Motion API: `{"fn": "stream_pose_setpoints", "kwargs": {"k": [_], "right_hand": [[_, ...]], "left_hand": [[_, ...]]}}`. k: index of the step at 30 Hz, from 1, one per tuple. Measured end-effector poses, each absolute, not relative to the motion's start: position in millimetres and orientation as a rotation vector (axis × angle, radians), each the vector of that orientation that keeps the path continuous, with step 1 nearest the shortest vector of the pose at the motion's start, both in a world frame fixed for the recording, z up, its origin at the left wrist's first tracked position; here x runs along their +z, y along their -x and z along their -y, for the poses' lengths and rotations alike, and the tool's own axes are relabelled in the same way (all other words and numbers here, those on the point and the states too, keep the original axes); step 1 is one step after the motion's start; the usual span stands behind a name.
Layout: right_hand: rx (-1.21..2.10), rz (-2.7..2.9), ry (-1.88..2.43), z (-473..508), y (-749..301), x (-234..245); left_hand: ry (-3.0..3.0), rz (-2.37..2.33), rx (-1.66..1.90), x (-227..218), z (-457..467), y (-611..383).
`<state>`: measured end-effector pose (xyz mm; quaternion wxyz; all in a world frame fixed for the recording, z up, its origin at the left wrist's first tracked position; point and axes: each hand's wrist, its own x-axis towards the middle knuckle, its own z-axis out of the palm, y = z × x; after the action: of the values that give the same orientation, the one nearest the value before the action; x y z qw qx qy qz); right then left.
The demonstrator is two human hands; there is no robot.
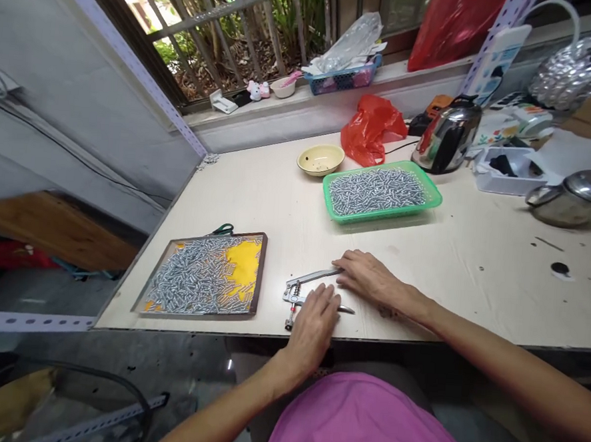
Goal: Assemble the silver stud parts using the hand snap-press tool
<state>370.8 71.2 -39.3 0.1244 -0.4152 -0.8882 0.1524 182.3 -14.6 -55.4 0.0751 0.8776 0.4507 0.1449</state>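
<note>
Metal hand pliers (pixel 317 275) with a coil spring and a black-tipped screw lie on the table near its front edge, handles spread apart. My left hand (pixel 314 322) is over the lower handle, fingers bent across it and holding it; the thumb is hidden. At the end of the upper handle is my right hand (pixel 369 275), its fingers closed around the tip. Left of the pliers, a shallow tray (pixel 261 272) with a yellow bottom holds many small silvery metal pins, spread unevenly. A green plastic basket (pixel 437 197) farther back is filled with similar pins.
Green-handled scissors (pixel 223 229) lie behind the tray. A cream bowl (pixel 321 157) and a red plastic bag (pixel 374 129) stand at the back. To the right are an electric kettle (pixel 448 133), a white box (pixel 508 182) and a metal teapot (pixel 577 198). The table (pixel 257 192) ends close before me.
</note>
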Motion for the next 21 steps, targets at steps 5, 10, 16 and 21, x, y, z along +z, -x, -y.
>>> {"fn": "stream_pose_setpoints", "kwargs": {"k": [5,10,16,21], "right_hand": [[0.301,2.642,1.339,-91,-359,-34],[0.265,2.676,1.395,-101,-342,-19],[0.217,2.958,0.557,-66,-284,-15],[0.111,3.029,0.339,-55,-254,-26]], "left_hand": [[-2.495,-1.312,0.520,-56,29,-193],[-2.438,-1.293,0.564,-52,30,-194],[-2.355,-1.326,0.501,-63,34,-193],[-2.341,-1.310,0.474,-69,40,-189]]}}
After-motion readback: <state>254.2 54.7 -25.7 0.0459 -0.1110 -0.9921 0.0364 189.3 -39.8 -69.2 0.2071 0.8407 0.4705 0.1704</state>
